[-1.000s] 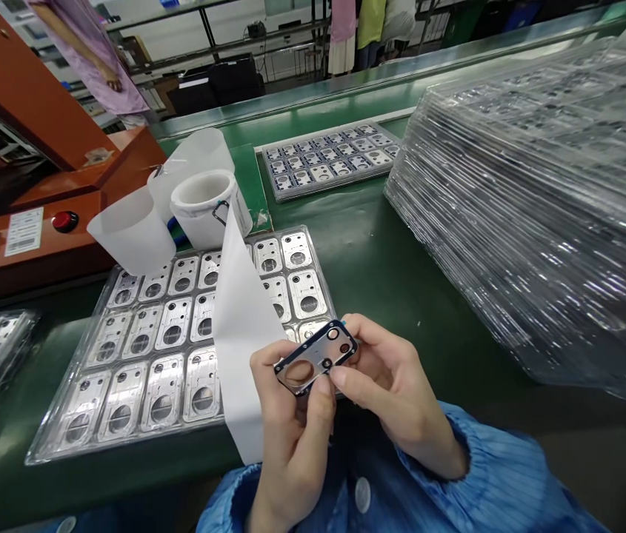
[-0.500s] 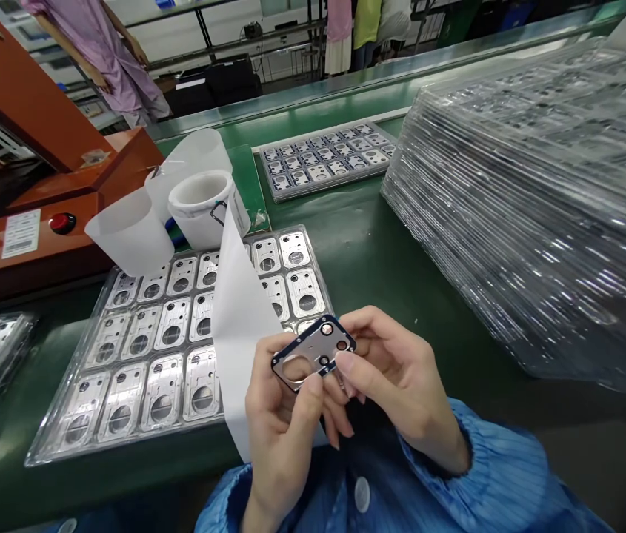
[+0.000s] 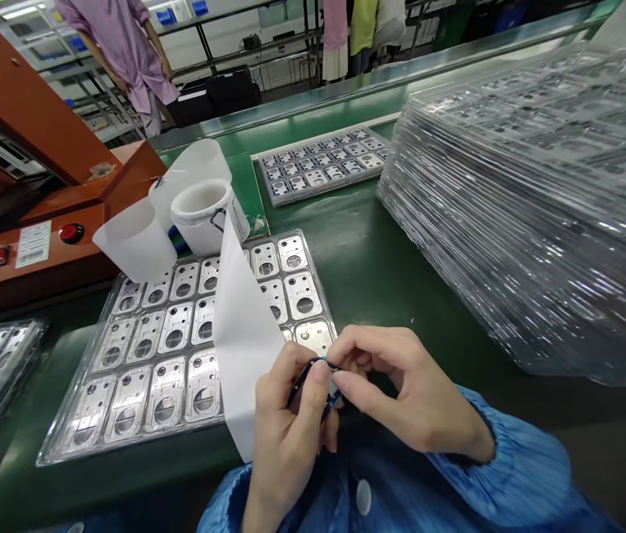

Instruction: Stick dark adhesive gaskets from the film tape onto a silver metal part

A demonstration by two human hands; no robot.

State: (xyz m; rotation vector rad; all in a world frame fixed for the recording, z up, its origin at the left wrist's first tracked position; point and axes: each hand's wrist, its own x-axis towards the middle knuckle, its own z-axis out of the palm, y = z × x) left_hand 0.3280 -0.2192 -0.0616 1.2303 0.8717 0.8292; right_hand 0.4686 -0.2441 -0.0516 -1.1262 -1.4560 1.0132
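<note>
Between my hands is a small metal plate [image 3: 333,402] with a dark blue frame around its edge, tilted so that mostly its rim shows. My left hand [image 3: 293,414] is closed on it, the thumb pressed along its near side. At the plate's upper corner, my right hand [image 3: 395,392] pinches the edge between thumb and forefinger; a tiny teal spot shows there. Fingers hide much of the plate. Just beyond my hands lies a clear plastic tray [image 3: 82,451] of similar silver plates. A strip of white backing paper [image 3: 243,340] hangs over it, beside my left hand.
A white roll [image 3: 201,215] with curled film stands behind the tray. To the left is an orange machine [image 3: 84,215] with a red button. Stacked clear trays [image 3: 513,222] rise on the right. Another filled tray [image 3: 324,166] lies farther back. People stand beyond the bench.
The plate has turned from lying face up to nearly edge-on. My right hand has shifted slightly right and lower, its fingertips now at the plate's upper corner.
</note>
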